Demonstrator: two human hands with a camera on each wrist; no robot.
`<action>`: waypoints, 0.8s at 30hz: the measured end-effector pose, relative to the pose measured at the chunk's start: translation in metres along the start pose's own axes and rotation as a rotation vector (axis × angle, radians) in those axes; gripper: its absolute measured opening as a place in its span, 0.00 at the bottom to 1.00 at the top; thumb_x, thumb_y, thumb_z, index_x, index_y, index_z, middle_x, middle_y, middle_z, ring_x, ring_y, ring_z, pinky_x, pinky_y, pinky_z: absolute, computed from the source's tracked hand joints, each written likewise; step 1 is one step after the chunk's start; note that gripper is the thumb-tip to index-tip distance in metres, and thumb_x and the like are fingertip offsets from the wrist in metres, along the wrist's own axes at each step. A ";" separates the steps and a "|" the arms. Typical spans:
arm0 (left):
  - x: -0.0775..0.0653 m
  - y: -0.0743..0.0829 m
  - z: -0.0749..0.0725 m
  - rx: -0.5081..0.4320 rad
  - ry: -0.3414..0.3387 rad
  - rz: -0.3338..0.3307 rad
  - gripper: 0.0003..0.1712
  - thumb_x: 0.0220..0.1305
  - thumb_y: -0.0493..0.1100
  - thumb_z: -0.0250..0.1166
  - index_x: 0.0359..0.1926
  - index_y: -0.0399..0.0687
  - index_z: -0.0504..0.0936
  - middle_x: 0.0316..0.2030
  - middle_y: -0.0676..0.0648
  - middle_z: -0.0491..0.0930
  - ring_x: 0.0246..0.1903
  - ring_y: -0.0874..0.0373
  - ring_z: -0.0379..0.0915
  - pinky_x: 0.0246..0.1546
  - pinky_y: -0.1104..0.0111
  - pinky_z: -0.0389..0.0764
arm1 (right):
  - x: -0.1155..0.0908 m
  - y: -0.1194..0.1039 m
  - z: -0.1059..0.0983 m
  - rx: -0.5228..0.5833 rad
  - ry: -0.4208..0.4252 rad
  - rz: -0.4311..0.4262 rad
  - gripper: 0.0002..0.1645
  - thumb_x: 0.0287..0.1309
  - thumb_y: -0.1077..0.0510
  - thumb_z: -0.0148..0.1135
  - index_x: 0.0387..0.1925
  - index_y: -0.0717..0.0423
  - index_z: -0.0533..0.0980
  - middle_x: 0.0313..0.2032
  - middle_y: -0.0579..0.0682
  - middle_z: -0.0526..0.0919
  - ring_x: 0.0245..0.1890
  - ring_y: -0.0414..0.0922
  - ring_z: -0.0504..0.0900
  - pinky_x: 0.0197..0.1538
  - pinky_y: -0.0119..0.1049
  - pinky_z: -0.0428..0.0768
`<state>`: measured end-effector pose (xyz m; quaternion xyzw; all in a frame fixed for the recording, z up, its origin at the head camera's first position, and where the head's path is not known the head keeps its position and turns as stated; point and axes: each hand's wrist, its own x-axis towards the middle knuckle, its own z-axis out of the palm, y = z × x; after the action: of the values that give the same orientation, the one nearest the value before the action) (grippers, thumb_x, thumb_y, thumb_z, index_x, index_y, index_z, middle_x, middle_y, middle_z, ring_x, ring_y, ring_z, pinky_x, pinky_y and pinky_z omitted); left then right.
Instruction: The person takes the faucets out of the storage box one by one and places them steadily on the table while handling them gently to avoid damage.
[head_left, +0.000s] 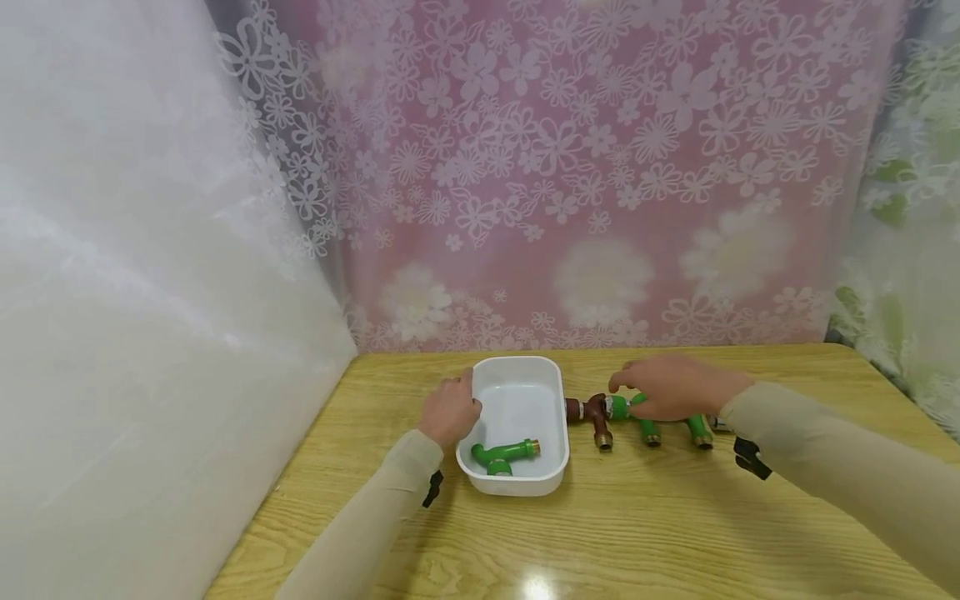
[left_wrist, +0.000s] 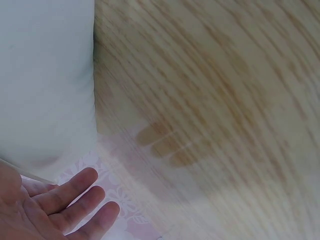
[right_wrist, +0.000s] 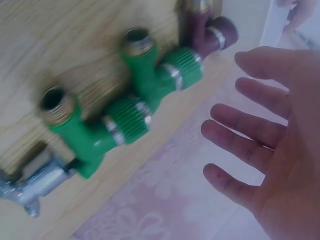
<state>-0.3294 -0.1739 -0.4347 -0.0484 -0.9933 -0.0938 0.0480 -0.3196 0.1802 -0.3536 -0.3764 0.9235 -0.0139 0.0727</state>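
Observation:
My left hand (head_left: 450,410) is at the left rim of a white plastic tub (head_left: 565,433) and holds it there. In the left wrist view three fingers (left_wrist: 75,192) extend loosely outside the tub's wall, which hides part of the hand. Inside the tub lies a green tap (head_left: 506,452) with a brass threaded end. My right hand (head_left: 675,387) hovers over a row of taps, fingers spread and nothing held. That row has a maroon tap (head_left: 597,412) nearest the tub, two green taps (right_wrist: 142,82) (right_wrist: 87,140), and a silver metal tap (right_wrist: 37,185) at its far end.
The taps lie on a wood-grain table (head_left: 600,533), close to the tub's right side. A pink floral curtain (head_left: 585,167) hangs behind the table's back edge. White sheeting (head_left: 150,292) runs along the left edge, and a pale leaf-patterned sheet (head_left: 911,250) hangs at the right.

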 end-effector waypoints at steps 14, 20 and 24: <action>0.003 -0.001 0.000 0.010 -0.011 -0.009 0.34 0.71 0.46 0.56 0.75 0.43 0.61 0.57 0.40 0.80 0.54 0.46 0.78 0.46 0.55 0.84 | 0.051 -0.040 -0.005 0.063 -0.053 -0.126 0.21 0.67 0.53 0.60 0.60 0.45 0.78 0.56 0.48 0.81 0.50 0.44 0.80 0.51 0.43 0.80; 0.002 0.000 -0.002 0.000 -0.015 -0.006 0.34 0.71 0.45 0.56 0.75 0.42 0.61 0.58 0.40 0.80 0.54 0.46 0.78 0.45 0.54 0.85 | 0.069 -0.063 -0.010 0.048 -0.074 -0.175 0.21 0.65 0.52 0.63 0.59 0.41 0.78 0.56 0.48 0.81 0.48 0.42 0.80 0.50 0.41 0.80; 0.002 0.000 -0.002 0.005 -0.008 -0.005 0.34 0.71 0.44 0.55 0.75 0.42 0.62 0.57 0.40 0.80 0.54 0.47 0.78 0.45 0.54 0.85 | 0.081 -0.077 -0.012 0.027 -0.115 -0.196 0.22 0.65 0.51 0.64 0.60 0.39 0.78 0.59 0.50 0.80 0.54 0.45 0.79 0.54 0.43 0.80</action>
<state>-0.3312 -0.1743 -0.4329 -0.0462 -0.9938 -0.0911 0.0440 -0.3255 0.0680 -0.3455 -0.4642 0.8762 -0.0117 0.1290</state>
